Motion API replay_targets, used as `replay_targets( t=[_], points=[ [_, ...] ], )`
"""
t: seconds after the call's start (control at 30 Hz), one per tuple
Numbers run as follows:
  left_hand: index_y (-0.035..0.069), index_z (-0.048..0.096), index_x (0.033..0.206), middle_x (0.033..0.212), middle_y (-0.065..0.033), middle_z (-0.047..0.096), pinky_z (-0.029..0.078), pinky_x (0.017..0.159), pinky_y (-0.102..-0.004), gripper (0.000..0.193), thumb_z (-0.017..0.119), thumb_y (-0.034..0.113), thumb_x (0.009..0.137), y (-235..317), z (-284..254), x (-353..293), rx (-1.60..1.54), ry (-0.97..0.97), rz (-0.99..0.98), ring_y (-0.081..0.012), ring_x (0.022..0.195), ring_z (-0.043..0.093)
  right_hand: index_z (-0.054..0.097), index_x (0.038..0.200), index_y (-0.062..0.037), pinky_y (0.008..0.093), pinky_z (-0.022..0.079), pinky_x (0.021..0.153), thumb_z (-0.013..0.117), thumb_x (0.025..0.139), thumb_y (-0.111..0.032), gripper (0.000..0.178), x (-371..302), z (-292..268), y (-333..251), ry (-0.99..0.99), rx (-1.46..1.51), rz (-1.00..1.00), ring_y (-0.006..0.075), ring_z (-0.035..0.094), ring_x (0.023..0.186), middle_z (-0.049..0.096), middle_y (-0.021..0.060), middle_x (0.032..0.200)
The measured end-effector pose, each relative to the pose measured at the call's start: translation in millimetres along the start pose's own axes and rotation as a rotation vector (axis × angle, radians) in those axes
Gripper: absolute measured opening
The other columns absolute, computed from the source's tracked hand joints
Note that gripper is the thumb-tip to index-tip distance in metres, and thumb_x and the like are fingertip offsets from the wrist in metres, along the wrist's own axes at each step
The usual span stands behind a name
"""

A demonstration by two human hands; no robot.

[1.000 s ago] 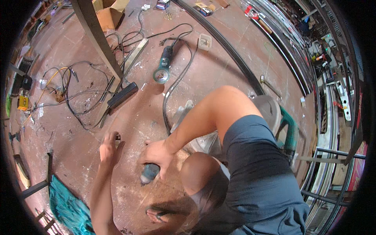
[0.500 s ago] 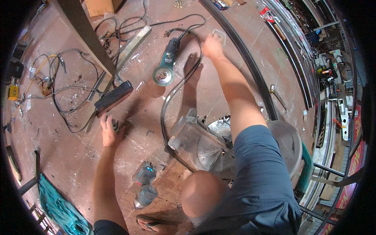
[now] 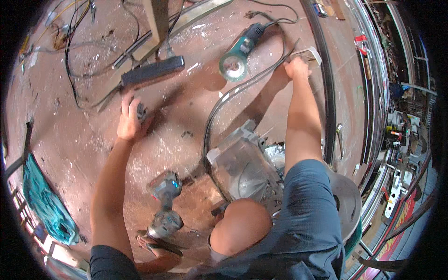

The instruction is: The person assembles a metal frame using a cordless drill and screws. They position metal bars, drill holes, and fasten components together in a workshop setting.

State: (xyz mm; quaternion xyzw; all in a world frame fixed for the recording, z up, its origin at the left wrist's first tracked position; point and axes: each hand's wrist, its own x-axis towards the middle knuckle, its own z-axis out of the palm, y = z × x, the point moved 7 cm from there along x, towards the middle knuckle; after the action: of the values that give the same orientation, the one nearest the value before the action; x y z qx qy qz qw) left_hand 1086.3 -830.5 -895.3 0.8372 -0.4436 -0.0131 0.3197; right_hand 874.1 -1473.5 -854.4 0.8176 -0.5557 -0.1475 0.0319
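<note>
My left hand (image 3: 129, 116) is held over the floor at the left, fingers curled round a small dark piece (image 3: 141, 111) whose kind does not show. At the upper right my right hand (image 3: 297, 68) has its fingers closed at the rim of a small clear plastic container (image 3: 313, 55), which looks tilted. A thin dark strip shows beside those fingers. Left of that hand lies a green angle grinder (image 3: 240, 52) with its cord. A cordless drill (image 3: 167, 200) stands near my sandalled foot. Under my right arm sits a saw with a clear guard (image 3: 242, 163).
A black oblong box (image 3: 153, 71) with a cord rests by a wooden leg (image 3: 155, 23) beyond my left hand. A long dark metal bar (image 3: 328, 88) runs along the right. Loose cables cross the floor. Teal cloth (image 3: 49, 203) lies at the lower left.
The floor and tools have shifted rightward and upward in view. My right hand's fingers have closed at the container, which now looks tilted. My left hand still holds the dark piece.
</note>
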Motion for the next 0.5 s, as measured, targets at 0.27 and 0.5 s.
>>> replay_targets(
  t=[0.27, 0.5],
  points=[
    [0.007, 0.047, 0.150, 0.156, -0.0280, 0.047, 0.052, 0.115, -0.0571, 0.080, 0.092, 0.019, 0.086, 9.3, 5.0, 19.7, 0.014, 0.011, 0.028, -0.0553, 0.141, 0.052, 0.076, 0.139, -0.0131, 0.0541, 0.051, 0.115, 0.064, 0.102, -0.059, 0.060, 21.3, 33.6, 35.7, 0.438, -0.100, -0.161, 0.0435, 0.070, 0.131, 0.074, 0.0242, 0.139],
    [0.005, 0.047, 0.150, 0.156, -0.0271, 0.048, 0.052, 0.115, -0.0564, 0.081, 0.092, 0.017, 0.083, 5.0, 1.3, 5.9, 0.022, 0.002, 0.008, -0.0536, 0.141, 0.053, 0.083, 0.116, -0.0050, 0.0483, 0.060, 0.094, 0.079, 0.095, -0.051, 0.051, -27.9, 24.7, 19.3, 0.249, 0.333, -0.266, 0.0394, 0.079, 0.105, 0.083, 0.0204, 0.106]
  ],
)
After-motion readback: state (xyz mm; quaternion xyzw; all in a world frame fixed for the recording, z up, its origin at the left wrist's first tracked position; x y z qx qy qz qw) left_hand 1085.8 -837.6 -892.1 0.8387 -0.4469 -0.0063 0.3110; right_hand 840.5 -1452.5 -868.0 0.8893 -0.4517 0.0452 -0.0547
